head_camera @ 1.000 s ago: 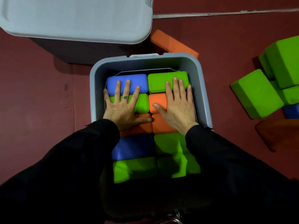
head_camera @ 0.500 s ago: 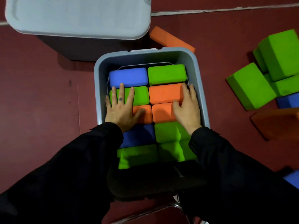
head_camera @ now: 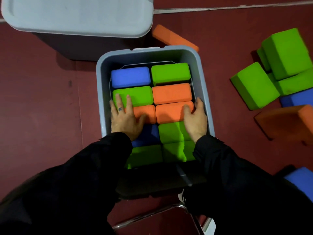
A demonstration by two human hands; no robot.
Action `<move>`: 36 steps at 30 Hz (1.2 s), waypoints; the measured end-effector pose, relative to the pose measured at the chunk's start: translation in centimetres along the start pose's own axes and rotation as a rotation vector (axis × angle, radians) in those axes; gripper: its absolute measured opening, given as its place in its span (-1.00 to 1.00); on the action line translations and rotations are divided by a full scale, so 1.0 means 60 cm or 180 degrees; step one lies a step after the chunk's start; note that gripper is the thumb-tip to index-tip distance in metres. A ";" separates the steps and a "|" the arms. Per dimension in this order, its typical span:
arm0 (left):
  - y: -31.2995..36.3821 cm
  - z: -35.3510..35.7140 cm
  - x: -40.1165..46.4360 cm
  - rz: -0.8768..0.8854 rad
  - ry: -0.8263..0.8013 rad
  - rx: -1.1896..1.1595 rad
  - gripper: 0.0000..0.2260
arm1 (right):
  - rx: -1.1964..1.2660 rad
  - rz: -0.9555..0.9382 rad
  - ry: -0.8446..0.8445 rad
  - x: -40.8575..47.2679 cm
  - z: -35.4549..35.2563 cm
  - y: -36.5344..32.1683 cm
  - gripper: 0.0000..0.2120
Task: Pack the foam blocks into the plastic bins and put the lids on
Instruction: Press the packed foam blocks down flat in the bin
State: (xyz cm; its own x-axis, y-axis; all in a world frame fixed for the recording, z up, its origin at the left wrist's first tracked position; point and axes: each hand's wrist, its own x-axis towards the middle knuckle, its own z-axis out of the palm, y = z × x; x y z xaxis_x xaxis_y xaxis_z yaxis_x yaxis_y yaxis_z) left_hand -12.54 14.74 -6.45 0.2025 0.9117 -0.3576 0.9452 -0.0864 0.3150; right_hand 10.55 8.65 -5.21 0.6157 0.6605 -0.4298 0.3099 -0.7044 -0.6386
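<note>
An open grey plastic bin (head_camera: 201,77) stands in front of me, packed with two columns of foam blocks: a blue block (head_camera: 130,76) and a green one (head_camera: 170,72) at the far end, then green (head_camera: 138,94) and orange blocks (head_camera: 171,93). My left hand (head_camera: 124,116) lies flat, fingers spread, on the left column's green and orange blocks (head_camera: 147,113). My right hand (head_camera: 194,118) rests at the right end of an orange block (head_camera: 171,111), fingers curled between it and the bin wall. Neither hand lifts anything.
A second grey bin with its lid (head_camera: 79,14) on stands at the far left. An orange block (head_camera: 171,38) lies behind the open bin. Loose green (head_camera: 255,85), blue (head_camera: 298,99) and orange blocks (head_camera: 284,122) are piled on the red floor to the right.
Both hands have slid back toward me and apart, from the far rows to the middle rows. My right hand moved to the bin's right wall. The view shifted slightly.
</note>
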 end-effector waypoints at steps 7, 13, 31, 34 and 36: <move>0.006 -0.003 -0.015 -0.0886 0.0278 -0.1200 -0.16 | -0.0284 0.0210 -0.0300 -0.028 0.023 0.011 -0.11; 0.037 -0.001 -0.025 -0.0513 0.0439 0.0128 -0.19 | -0.0444 -0.0412 0.0351 -0.013 0.021 -0.042 -0.28; -0.001 -0.091 0.137 -0.0048 -0.0069 0.0772 -0.13 | -0.1275 -0.1508 0.0243 0.119 0.072 -0.078 -0.37; -0.017 -0.075 0.137 0.0413 -0.0274 0.0681 0.02 | -0.1792 -0.1766 0.0212 0.113 0.076 -0.063 -0.34; -0.032 -0.059 0.139 0.0654 -0.0343 0.0795 0.13 | -0.1904 -0.1824 0.0196 0.119 0.077 -0.065 -0.31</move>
State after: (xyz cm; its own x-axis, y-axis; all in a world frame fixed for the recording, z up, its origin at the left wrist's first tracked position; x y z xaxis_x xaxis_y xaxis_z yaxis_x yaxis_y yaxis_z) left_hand -13.60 23.96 -6.93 0.4086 0.8184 -0.4040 0.9126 -0.3719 0.1697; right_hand 10.37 17.31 -8.72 0.2783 0.9558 -0.0944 0.9098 -0.2939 -0.2931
